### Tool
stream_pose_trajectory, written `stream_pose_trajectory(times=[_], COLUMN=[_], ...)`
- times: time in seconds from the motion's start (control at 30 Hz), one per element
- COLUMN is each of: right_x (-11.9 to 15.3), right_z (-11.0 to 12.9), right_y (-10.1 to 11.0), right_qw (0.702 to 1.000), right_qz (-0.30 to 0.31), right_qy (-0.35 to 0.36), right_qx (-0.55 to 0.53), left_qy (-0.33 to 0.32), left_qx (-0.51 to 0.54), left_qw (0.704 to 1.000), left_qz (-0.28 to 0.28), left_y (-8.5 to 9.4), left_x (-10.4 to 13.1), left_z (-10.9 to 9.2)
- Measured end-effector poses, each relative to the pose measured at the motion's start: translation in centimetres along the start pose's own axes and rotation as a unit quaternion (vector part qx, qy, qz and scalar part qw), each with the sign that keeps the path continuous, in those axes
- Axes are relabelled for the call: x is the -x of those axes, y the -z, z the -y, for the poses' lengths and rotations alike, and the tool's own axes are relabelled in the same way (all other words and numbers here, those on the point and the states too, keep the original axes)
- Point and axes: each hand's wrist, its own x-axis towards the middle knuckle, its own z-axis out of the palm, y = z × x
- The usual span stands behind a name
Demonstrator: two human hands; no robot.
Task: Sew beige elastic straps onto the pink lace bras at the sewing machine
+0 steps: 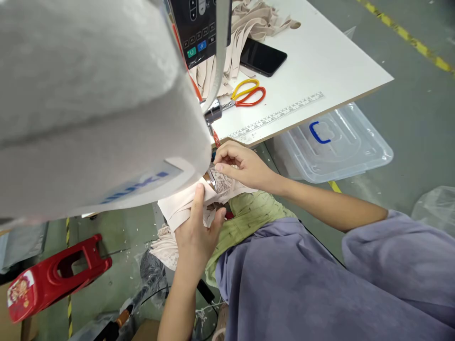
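Observation:
A beige fabric piece with lace [223, 183] lies under the head of a white sewing machine [106, 118], around its metal presser part [211, 180]. My left hand [196, 227] rests on the plain beige side of this fabric, index finger stretched out and thumb held apart. Just beyond the needle area, my right hand [245, 166] has bent fingers, with thumb and fingertips drawn together at the lace fabric's far edge. The machine head hides part of the fabric and the needle.
Scissors [249, 93] with yellow and red handles, a black phone [263, 57] and beige strips [256, 21] lie on the white table [341, 61]. A lidded plastic box [341, 142] stands below. A red stool [60, 277] is on the floor at left.

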Motion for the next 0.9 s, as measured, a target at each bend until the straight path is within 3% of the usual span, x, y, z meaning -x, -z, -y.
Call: stream_pose_trajectory(times=[0.33, 0.63, 0.73, 0.83, 0.9], right_x=[1.4, 2.4, 3.2, 5.1, 6.9], right_z=[1.0, 0.9, 1.6, 2.4, 2.6], right_y=[-0.4, -1.1, -1.4, -0.8, 0.2], right_qw=[0.998, 0.995, 0.995, 0.992, 0.987], right_qz=[0.028, 0.039, 0.035, 0.052, 0.026], right_qy=[-0.027, -0.045, -0.065, -0.102, -0.148], right_qx=[-0.041, -0.076, -0.070, -0.047, -0.059], left_qy=[-0.011, 0.039, 0.041, -0.019, -0.111], left_qx=[-0.047, -0.041, -0.025, 0.021, 0.099], left_qw=[0.998, 0.998, 0.999, 1.000, 0.986], left_qz=[-0.041, -0.002, -0.008, 0.007, 0.075], left_y=[-1.1, -1.2, -2.0, -2.8, -3.1], left_x=[0.8, 1.2, 2.1, 4.7, 6.8], left_z=[-0.1, -0.7, -1.8, -3.5, -3.7])
